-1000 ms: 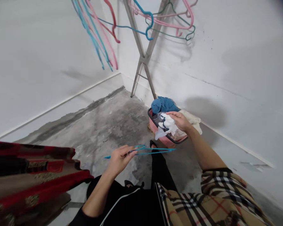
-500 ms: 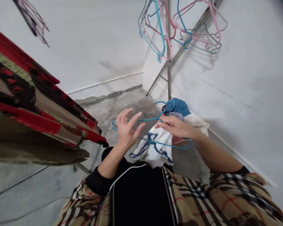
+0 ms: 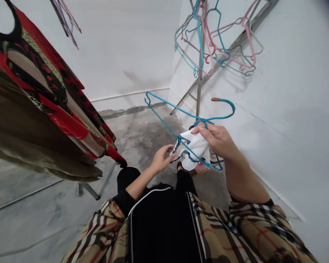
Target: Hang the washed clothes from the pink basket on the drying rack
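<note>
My right hand [image 3: 215, 137] is closed around the neck of a light blue clothes hanger [image 3: 170, 103]. The hook, with a brown tip, points up and to the right. Behind the hanger's lower bar is a white garment [image 3: 196, 146] with dark blue patterned trim; its top reaches the right fingers, and I cannot tell whether they hold it too. At the garment's left edge, the thumb and fingers of my left hand [image 3: 162, 157] close on the trim. My right hand and the garment hide most of the pile of clothes behind them.
Several coloured hangers [image 3: 200, 36] hang from a metal rack [image 3: 199, 91] by the right wall. On the left hang a red and black patterned garment [image 3: 71, 106] and an olive one [image 3: 19, 120]. Grey concrete floor [image 3: 131, 131] runs to the wall corner.
The hanger has been raised and tilted, its hook now up on the right. My left hand, open and raised before, has come down to the white garment's edge. The camera view has shifted.
</note>
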A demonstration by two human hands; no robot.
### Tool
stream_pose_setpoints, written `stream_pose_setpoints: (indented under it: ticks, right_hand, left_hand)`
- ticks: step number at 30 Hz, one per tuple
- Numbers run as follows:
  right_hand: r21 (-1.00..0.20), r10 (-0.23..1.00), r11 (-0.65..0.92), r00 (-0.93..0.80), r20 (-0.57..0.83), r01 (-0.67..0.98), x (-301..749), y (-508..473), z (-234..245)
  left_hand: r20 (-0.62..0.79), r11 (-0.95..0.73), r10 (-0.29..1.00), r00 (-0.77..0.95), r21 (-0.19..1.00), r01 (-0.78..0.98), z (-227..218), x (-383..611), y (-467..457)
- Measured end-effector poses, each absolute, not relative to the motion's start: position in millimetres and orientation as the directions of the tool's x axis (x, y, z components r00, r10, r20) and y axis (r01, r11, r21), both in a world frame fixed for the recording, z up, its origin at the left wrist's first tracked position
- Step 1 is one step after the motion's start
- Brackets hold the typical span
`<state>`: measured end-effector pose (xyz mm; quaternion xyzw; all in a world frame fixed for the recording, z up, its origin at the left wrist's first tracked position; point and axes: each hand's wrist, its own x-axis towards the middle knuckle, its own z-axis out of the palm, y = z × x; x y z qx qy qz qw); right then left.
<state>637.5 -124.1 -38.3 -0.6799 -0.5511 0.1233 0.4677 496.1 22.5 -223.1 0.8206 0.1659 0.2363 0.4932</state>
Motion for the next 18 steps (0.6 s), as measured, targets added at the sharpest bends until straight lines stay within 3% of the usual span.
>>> stream_pose_setpoints:
  ticks: [6,11,14,18]
  right_hand:
    - [-0.823,0.826,0.023,0.453,0.335,0.567,632.9,-133.7,-41.2]
    - [-0.83,0.767,0.047,0.512,0.386,0.556,642.8,-150.1,-44.7]
    - [-0.803,0.722,0.012,0.55,0.419,0.596,653.1,-163.8,-55.7]
    - [-0.789,0.729,-0.049,0.562,0.391,0.612,663.1,-182.5,-89.8]
  left_hand:
    - [0.052,-0.353,0.634,0.772,0.907,0.228,-246.8,514.3,30.5]
    - [-0.158,-0.093,0.738,0.656,0.939,0.331,-257.3,507.2,48.4]
    - [-0.298,0.141,0.758,0.581,0.944,0.3,-249.9,500.1,68.3]
    - [-0.431,0.443,0.677,0.597,0.886,0.138,-220.1,495.7,94.8]
